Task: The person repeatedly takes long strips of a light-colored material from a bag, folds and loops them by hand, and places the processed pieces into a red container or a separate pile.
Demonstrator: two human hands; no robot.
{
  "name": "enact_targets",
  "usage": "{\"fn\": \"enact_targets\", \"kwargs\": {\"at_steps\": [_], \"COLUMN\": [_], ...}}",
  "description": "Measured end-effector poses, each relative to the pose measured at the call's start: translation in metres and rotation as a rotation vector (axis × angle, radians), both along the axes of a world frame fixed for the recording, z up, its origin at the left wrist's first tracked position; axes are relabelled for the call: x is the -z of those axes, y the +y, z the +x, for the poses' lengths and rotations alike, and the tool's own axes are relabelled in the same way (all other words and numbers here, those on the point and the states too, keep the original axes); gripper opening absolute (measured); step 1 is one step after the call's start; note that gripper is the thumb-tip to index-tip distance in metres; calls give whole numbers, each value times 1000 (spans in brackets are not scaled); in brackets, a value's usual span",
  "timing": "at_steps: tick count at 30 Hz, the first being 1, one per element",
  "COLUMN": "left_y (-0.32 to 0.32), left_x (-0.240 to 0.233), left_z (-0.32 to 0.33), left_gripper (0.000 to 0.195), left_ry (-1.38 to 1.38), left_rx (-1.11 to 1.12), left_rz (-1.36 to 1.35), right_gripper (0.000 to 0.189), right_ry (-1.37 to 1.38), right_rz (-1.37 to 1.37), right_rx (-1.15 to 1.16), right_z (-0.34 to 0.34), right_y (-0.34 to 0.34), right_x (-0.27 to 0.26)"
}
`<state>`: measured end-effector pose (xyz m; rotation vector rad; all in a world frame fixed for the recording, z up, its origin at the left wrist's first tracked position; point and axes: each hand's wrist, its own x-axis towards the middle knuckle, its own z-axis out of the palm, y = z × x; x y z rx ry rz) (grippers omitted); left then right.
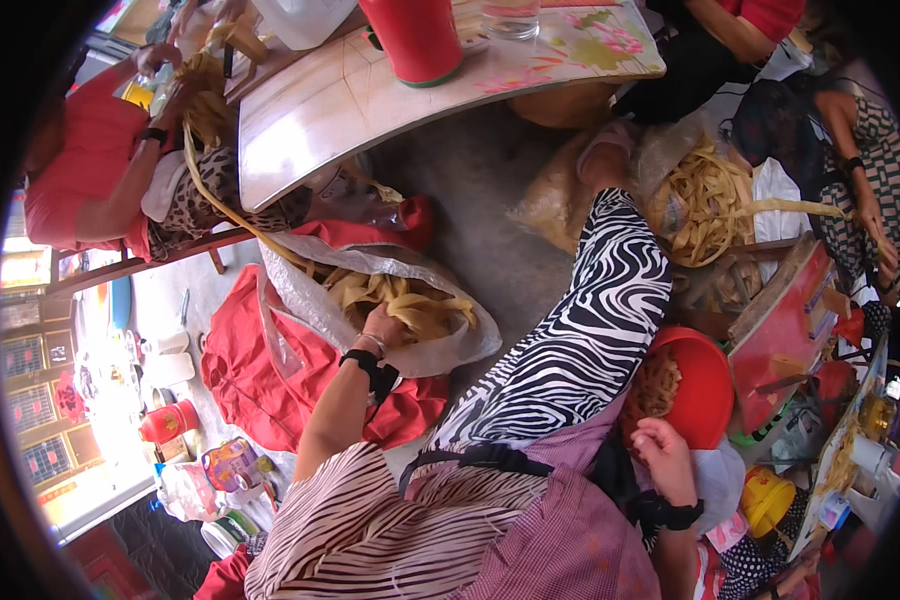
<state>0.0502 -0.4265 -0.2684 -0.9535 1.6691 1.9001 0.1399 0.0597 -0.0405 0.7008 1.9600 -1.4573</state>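
My left hand (382, 328) reaches into a white plastic sack (450, 360) and is on a bundle of tan, leaf-like strips (424, 311); its fingers are partly hidden among them. The sack lies over red fabric (251, 367). One long braided strip (221, 202) runs from the sack up to a co-worker's hands. My right hand (661, 450) is beside a red plastic basin (709, 390), its fingers curled; whether it holds something small cannot be told. Short brown pieces (656, 382) lie in the basin.
A low table (330, 120) with a red container (416, 37) and a glass (511, 19) stands ahead. Co-workers sit at left and right. At right are a bag of coiled strips (701, 195), a red board (776, 337) and a yellow bucket (765, 499). A red pot (169, 421) stands at left.
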Motion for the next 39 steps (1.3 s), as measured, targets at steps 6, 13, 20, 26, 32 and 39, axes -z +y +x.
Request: {"fn": "enact_targets", "kwargs": {"at_steps": [6,13,20,26,32,39], "left_y": [16,26,77,171,216,187], "left_x": [-147,-316,-395,-444,-478,-359], "left_z": [-13,-7,-11,-51,-97,-77], "left_gripper": [51,55,58,31,32,105], "left_ry": [125,572,803,1050,884,1178], "left_rx": [152,-41,224,944,850,1021], "left_rz": [-176,-33,-37,39,458,190], "right_gripper": [28,28,87,71,38,18], "right_ry": [293,479,878,1218,1048,838], "right_rz": [-11,-136,-232,-490,-684,-1190], "right_rx": [-117,-352,-605,-558,-25,348], "right_z": [-51,-101,-126,-132,-134,-139], "right_y": [-10,-61,-128,-179,-151,-112], "right_x": [-50,-96,-127,-121,-112,-218]}}
